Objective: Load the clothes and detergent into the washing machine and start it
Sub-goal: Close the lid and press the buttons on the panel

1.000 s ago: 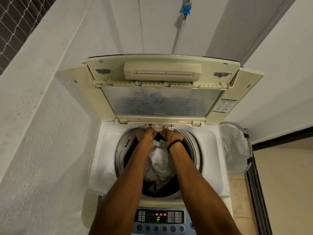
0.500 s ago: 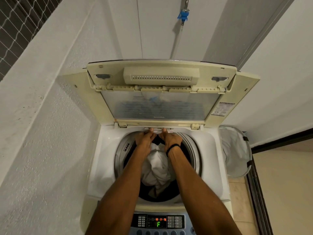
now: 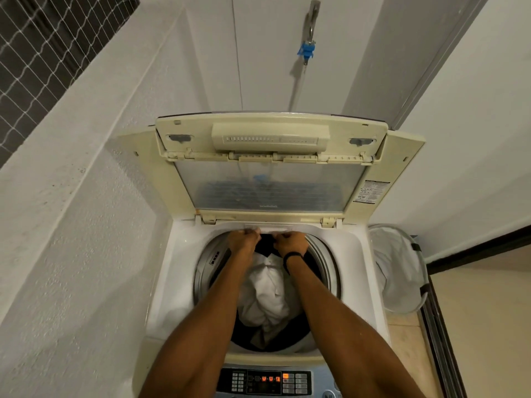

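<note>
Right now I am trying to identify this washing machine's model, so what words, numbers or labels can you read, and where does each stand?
White sticker on the cream open lid's right frame: printed lines, too small to read.
Dark control panel at the washer's front: orange lit symbols, blurred, not readable.
Small dark mark on the lid window's lower edge: too small to read.
No brand or model is legible.

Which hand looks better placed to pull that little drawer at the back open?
Neither clearly: left hand and right hand both grip the detergent drawer at the tub's back rim, equally close. Probably both pull together.
</note>
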### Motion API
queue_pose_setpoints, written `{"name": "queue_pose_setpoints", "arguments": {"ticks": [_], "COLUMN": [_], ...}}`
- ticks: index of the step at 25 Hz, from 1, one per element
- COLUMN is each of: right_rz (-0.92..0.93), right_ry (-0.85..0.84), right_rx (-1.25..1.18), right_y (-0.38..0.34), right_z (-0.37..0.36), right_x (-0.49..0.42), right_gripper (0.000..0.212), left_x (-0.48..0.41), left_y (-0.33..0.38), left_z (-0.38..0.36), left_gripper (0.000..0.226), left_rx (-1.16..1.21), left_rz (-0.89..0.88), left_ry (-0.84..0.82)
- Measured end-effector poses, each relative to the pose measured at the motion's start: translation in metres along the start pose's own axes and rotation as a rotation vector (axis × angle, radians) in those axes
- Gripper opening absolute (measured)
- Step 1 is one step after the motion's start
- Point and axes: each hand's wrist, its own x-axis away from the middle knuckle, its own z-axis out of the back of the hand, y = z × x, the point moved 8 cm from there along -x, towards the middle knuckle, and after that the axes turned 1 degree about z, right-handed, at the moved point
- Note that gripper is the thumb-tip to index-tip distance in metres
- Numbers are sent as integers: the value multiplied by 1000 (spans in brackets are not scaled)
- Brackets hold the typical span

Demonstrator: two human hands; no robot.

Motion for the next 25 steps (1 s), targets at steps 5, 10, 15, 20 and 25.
{"name": "queue_pose_setpoints", "arguments": {"ticks": [5,10,15,20,25], "right_rz": [506,993,1021,984,992], "right_ry": [20,439,575,416,293], "right_rx": [109,-30,272,630,711], "right_y": [-96,-224,-268,-256,-203], "right_z": [43,167,197,188,183], "right_x": [72,185,160,141,190], "right_gripper": [45,39,50,69,68], "left_x": [124,248,191,186,233], "left_y": [129,284,329,304,246], "left_z": [55,97,66,60,90], "left_gripper": [24,31,56,73,77], "left_rx": [-261,-113,-851,-1092,-1160], "left_rz": [-698,-1176,-1045,-984,-920], "left_ry": [222,455,344,296,166]}}
